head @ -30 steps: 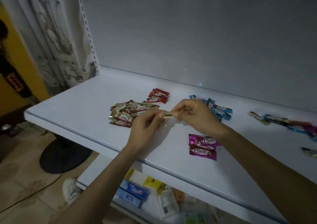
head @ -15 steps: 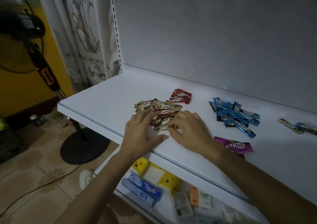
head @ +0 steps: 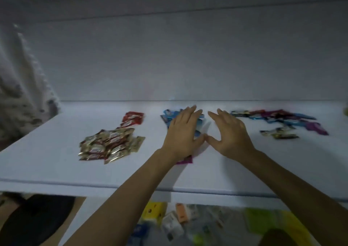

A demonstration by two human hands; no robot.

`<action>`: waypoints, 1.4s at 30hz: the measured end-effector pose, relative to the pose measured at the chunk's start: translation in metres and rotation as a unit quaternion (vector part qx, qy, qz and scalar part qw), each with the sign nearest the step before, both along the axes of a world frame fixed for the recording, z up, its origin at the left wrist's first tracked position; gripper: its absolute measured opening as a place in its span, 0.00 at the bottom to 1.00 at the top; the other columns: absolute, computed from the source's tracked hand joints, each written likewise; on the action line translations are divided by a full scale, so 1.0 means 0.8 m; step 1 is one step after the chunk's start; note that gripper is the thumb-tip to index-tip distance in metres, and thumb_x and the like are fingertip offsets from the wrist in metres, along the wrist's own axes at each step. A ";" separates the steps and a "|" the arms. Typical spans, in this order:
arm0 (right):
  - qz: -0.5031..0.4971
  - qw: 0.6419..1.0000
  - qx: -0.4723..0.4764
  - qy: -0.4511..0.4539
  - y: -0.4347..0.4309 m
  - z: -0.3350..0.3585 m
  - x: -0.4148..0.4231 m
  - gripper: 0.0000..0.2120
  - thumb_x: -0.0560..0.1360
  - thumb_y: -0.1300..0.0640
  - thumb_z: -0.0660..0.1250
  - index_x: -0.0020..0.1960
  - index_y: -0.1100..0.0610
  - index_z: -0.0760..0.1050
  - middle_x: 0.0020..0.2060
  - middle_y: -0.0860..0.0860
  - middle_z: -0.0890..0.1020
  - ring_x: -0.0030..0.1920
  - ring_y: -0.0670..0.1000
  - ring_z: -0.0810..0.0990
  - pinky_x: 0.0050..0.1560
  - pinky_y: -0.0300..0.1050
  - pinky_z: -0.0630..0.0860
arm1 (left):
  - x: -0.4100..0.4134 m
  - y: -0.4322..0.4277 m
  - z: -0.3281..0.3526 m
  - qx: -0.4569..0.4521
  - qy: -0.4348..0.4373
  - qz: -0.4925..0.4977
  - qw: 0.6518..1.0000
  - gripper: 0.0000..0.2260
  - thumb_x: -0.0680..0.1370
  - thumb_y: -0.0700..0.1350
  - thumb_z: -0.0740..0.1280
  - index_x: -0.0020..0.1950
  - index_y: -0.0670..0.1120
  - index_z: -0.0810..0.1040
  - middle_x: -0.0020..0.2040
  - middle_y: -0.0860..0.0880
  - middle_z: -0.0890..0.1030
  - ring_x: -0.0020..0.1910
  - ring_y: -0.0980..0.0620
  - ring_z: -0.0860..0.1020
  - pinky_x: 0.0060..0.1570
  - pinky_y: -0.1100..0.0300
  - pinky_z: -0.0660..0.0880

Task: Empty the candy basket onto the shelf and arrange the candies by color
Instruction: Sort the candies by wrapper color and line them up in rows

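Left hand point(head: 183, 132) and right hand point(head: 231, 134), both open with fingers straight, over the shelf point(head: 47, 161).
The left hand covers most of the blue candies point(head: 168, 115), its wrist hiding part of a purple candy point(head: 186, 160); whether the palm touches them is unclear. To the left lie gold candies point(head: 111, 146) and red candies point(head: 132, 118), to the right a blurred mixed pile point(head: 278, 121); the boxes point(head: 152, 211) below are blurred.

Just a person's two bare forearms point(head: 131, 185) here, uncovered all the way from the bottom edge up to the left hand point(head: 181, 132) and right hand point(head: 231, 135). They're pretty slim and taper down toward the hands, and the fingers point(head: 190, 112) are long and thin. Shot's dim and kinda smeary, so I can't really make out nails or finer detail.
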State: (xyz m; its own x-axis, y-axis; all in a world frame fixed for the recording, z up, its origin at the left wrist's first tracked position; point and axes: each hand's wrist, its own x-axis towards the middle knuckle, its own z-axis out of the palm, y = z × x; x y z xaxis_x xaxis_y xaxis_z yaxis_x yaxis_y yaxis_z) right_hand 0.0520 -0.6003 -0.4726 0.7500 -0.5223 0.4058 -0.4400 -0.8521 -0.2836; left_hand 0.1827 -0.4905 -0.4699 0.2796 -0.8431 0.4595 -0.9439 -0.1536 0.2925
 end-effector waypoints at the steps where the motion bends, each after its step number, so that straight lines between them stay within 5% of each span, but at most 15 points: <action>1: -0.027 1.000 -0.005 -0.003 -0.014 -0.003 -0.025 0.36 0.71 0.37 0.61 0.74 0.52 0.62 0.72 0.56 0.66 0.72 0.57 0.64 0.70 0.55 0.60 | -0.015 -0.023 -0.003 0.020 -0.004 -0.017 1.000 0.33 0.77 0.55 0.67 0.77 0.48 0.59 0.79 0.47 0.57 0.77 0.46 0.55 0.74 0.48 0.54; 11: -0.268 0.956 0.076 0.095 -0.132 -0.045 -0.174 0.37 0.75 0.35 0.58 0.77 0.51 0.52 0.76 0.57 0.55 0.76 0.57 0.53 0.73 0.54 0.53 | -0.113 -0.169 -0.056 0.154 0.050 -0.062 0.985 0.36 0.76 0.63 0.64 0.78 0.51 0.54 0.80 0.47 0.50 0.78 0.47 0.49 0.74 0.50 0.52; 23: -0.261 0.954 0.076 0.123 -0.249 -0.054 -0.141 0.48 0.67 0.24 0.55 0.77 0.51 0.47 0.76 0.59 0.52 0.76 0.60 0.50 0.74 0.61 0.46 | -0.074 -0.264 -0.062 0.175 0.094 0.143 0.970 0.43 0.73 0.72 0.56 0.79 0.48 0.49 0.79 0.42 0.46 0.78 0.39 0.44 0.74 0.43 0.46; 27: -0.253 0.958 0.077 0.112 -0.259 -0.058 -0.134 0.52 0.60 0.21 0.43 0.76 0.50 0.53 0.75 0.57 0.57 0.75 0.59 0.54 0.73 0.60 0.47 | -0.072 -0.289 -0.063 0.143 0.095 0.129 0.977 0.36 0.75 0.71 0.55 0.77 0.51 0.56 0.76 0.43 0.59 0.76 0.41 0.53 0.74 0.44 0.53; 30: -0.238 0.964 0.054 0.103 -0.253 -0.062 -0.126 0.47 0.62 0.27 0.40 0.73 0.50 0.61 0.71 0.57 0.65 0.72 0.59 0.61 0.73 0.59 0.54 | -0.076 -0.292 -0.068 0.156 0.053 0.077 0.983 0.35 0.75 0.71 0.51 0.75 0.52 0.61 0.73 0.43 0.64 0.74 0.41 0.58 0.72 0.44 0.58; 35: -0.188 0.974 0.113 0.063 -0.238 -0.066 -0.107 0.24 0.79 0.52 0.58 0.73 0.53 0.61 0.71 0.58 0.63 0.71 0.58 0.59 0.71 0.55 0.55 | -0.095 -0.276 -0.073 0.127 0.090 -0.048 0.987 0.41 0.66 0.78 0.48 0.71 0.56 0.67 0.76 0.48 0.60 0.75 0.46 0.57 0.73 0.47 0.58; 37: -0.168 0.976 0.132 0.032 -0.236 -0.063 -0.102 0.20 0.79 0.55 0.56 0.71 0.55 0.65 0.68 0.59 0.67 0.68 0.59 0.64 0.69 0.54 0.60 | -0.095 -0.271 -0.070 0.125 0.122 -0.060 0.983 0.40 0.66 0.78 0.49 0.71 0.56 0.67 0.78 0.48 0.57 0.77 0.48 0.54 0.74 0.49 0.56; 39: -0.142 0.978 0.153 -0.025 -0.233 -0.060 -0.101 0.18 0.80 0.56 0.54 0.67 0.59 0.70 0.62 0.59 0.73 0.63 0.59 0.70 0.63 0.51 0.66 | -0.093 -0.273 -0.070 0.094 0.155 -0.079 0.980 0.42 0.66 0.79 0.51 0.71 0.55 0.67 0.74 0.51 0.64 0.73 0.48 0.61 0.72 0.48 0.61; 42: -0.130 0.955 0.211 -0.164 -0.223 -0.060 -0.107 0.16 0.82 0.57 0.53 0.62 0.62 0.74 0.53 0.56 0.77 0.52 0.53 0.76 0.49 0.38 0.72 | -0.095 -0.272 -0.070 0.069 0.171 -0.088 0.979 0.45 0.64 0.78 0.58 0.74 0.54 0.63 0.72 0.52 0.66 0.70 0.49 0.64 0.70 0.48 0.64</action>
State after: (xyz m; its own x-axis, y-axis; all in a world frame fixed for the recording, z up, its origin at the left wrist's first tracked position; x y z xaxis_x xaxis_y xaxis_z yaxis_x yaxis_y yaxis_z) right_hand -0.0335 -0.7789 -0.5206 0.4409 -0.8425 0.3095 -0.4491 -0.5056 -0.7366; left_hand 0.1065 -0.7080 -0.5260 0.2422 -0.9393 0.2431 -0.8101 -0.0580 0.5834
